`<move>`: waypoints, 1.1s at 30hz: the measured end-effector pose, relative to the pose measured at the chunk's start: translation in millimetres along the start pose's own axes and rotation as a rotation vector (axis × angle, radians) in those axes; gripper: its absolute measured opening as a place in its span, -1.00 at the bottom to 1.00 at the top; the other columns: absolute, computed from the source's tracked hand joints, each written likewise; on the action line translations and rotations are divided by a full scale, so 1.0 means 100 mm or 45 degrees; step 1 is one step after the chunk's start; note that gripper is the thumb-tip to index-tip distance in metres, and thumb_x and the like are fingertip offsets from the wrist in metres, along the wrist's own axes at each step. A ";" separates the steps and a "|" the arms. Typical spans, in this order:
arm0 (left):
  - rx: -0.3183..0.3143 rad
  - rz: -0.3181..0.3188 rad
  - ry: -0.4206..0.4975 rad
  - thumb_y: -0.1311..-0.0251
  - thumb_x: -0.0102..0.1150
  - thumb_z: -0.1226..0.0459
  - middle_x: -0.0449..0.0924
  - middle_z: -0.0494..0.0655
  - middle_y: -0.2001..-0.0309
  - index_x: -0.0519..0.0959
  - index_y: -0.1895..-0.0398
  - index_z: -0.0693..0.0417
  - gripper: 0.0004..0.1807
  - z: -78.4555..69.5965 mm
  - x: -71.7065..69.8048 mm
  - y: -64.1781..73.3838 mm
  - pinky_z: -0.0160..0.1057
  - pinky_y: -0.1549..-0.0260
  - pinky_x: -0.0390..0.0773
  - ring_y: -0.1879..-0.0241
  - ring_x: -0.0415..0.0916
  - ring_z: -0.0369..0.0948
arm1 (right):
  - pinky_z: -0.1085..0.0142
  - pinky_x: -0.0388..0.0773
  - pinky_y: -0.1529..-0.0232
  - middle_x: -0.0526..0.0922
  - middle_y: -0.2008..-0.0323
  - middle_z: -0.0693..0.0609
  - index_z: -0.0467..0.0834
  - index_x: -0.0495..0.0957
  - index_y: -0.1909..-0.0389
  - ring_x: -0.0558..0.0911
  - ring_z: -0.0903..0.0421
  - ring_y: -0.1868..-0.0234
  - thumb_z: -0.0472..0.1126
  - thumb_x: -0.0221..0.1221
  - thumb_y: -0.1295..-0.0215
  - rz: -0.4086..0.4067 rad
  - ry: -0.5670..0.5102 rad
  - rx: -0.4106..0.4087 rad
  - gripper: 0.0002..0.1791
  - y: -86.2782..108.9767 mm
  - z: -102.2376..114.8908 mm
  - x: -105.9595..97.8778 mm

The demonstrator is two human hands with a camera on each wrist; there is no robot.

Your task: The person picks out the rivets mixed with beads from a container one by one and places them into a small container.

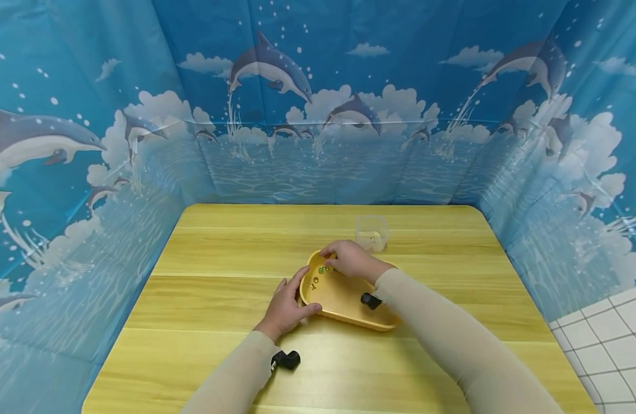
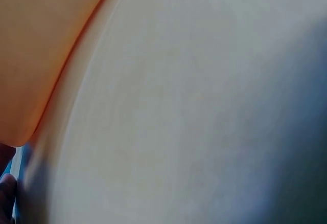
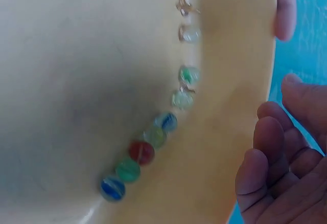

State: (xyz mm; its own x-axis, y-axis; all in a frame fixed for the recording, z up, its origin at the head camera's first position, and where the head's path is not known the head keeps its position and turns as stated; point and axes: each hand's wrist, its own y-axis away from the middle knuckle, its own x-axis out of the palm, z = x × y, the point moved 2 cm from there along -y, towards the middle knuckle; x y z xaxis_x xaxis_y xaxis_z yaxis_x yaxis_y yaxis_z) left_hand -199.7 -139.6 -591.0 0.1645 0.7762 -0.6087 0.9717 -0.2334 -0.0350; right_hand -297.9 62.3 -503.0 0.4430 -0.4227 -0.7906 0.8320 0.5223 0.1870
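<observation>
A yellow-orange tray (image 1: 344,296) with raised walls is on the table in front of me. Several glass marbles (image 3: 141,153), blue, red, green and clear, lie in a curved line along the foot of its wall, with a small gold-coloured piece (image 3: 184,6) at one end. My left hand (image 1: 287,307) grips the tray's left corner, thumb over the near rim and fingers along the outer side. Over the far left part of the tray is my right hand (image 1: 351,259). Its fingers are loosely bent beside the rim, and nothing shows between them.
A clear plastic box (image 1: 372,230) stands behind the tray, with something small inside. The wood-patterned table (image 1: 219,259) is enclosed by a blue dolphin-print curtain (image 1: 318,167). A black wrist camera (image 1: 287,360) sticks out from the left sleeve.
</observation>
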 end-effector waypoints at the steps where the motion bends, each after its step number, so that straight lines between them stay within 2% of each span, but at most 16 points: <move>1: -0.001 0.000 -0.002 -0.16 0.54 -0.07 0.47 -0.04 -0.50 0.16 -0.68 -0.34 0.05 0.00 0.00 0.00 0.28 -0.66 -0.12 -0.55 0.31 0.16 | 0.16 0.73 -0.04 0.75 -0.17 -0.03 -0.09 0.70 -0.23 0.74 0.06 -0.05 -0.19 0.27 -0.51 0.011 0.017 -0.016 -0.66 0.00 0.01 0.03; 7: -0.012 0.000 0.002 -0.14 0.54 -0.10 0.50 -0.04 -0.48 0.18 -0.67 -0.37 0.04 0.00 -0.01 0.02 0.33 -0.64 -0.06 -0.59 0.13 0.32 | 0.08 0.70 -0.17 0.80 -0.06 0.02 -0.08 0.75 -0.17 0.73 0.04 -0.10 -0.22 0.28 -0.49 0.070 0.099 -0.110 -0.70 -0.03 0.03 0.19; 12: 0.011 -0.005 -0.006 -0.13 0.53 -0.14 0.50 -0.07 -0.48 0.18 -0.67 -0.38 0.06 0.03 0.00 0.01 0.29 -0.65 -0.08 -0.57 0.24 0.22 | 0.12 0.69 -0.16 0.80 -0.05 0.06 -0.08 0.77 -0.12 0.72 0.13 -0.05 -0.24 0.25 -0.51 0.145 0.052 -0.184 -0.73 0.01 0.02 0.28; 18: 0.023 -0.003 -0.008 -0.15 0.53 -0.11 0.47 -0.08 -0.51 0.17 -0.68 -0.32 0.06 0.01 0.00 0.00 0.25 -0.67 -0.12 -0.53 0.35 0.09 | 0.21 0.69 -0.01 0.83 0.09 0.08 -0.09 0.80 0.02 0.66 0.23 0.19 -0.27 0.27 -0.48 0.185 0.088 -0.252 -0.81 0.01 0.08 0.34; 23: 0.014 -0.008 -0.008 -0.14 0.53 -0.11 0.44 -0.06 -0.52 0.19 -0.67 -0.31 0.05 0.00 0.00 0.01 0.25 -0.67 -0.10 -0.55 0.30 0.15 | 0.27 0.66 0.06 0.82 0.15 0.08 -0.12 0.80 0.06 0.60 0.27 0.26 -0.28 0.30 -0.44 0.192 0.167 -0.289 -0.84 -0.02 0.08 0.41; 29: 0.006 -0.009 -0.006 -0.15 0.53 -0.11 0.47 -0.05 -0.50 0.18 -0.67 -0.35 0.05 -0.01 -0.01 0.01 0.27 -0.66 -0.09 -0.56 0.27 0.19 | 0.40 0.49 0.29 0.69 0.40 0.21 -0.04 0.77 0.26 0.47 0.29 0.44 -0.24 0.31 -0.43 0.185 0.214 -0.314 -0.92 -0.07 0.01 0.51; 33: 0.012 -0.009 -0.003 -0.15 0.53 -0.11 0.48 -0.04 -0.49 0.18 -0.67 -0.36 0.05 -0.01 -0.02 0.01 0.28 -0.66 -0.09 -0.55 0.29 0.20 | 0.40 0.51 0.27 0.71 0.36 0.24 0.00 0.77 0.25 0.48 0.31 0.43 -0.24 0.32 -0.41 0.168 0.232 -0.332 -0.92 -0.10 -0.02 0.55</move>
State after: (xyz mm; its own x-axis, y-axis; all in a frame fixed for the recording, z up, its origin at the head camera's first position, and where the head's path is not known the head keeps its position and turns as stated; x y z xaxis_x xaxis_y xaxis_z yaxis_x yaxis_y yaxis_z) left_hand -198.9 -140.3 -588.9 0.1570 0.7767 -0.6100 0.9713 -0.2331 -0.0468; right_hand -282.7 35.1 -549.5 0.4544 -0.2118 -0.8652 0.6480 0.7451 0.1579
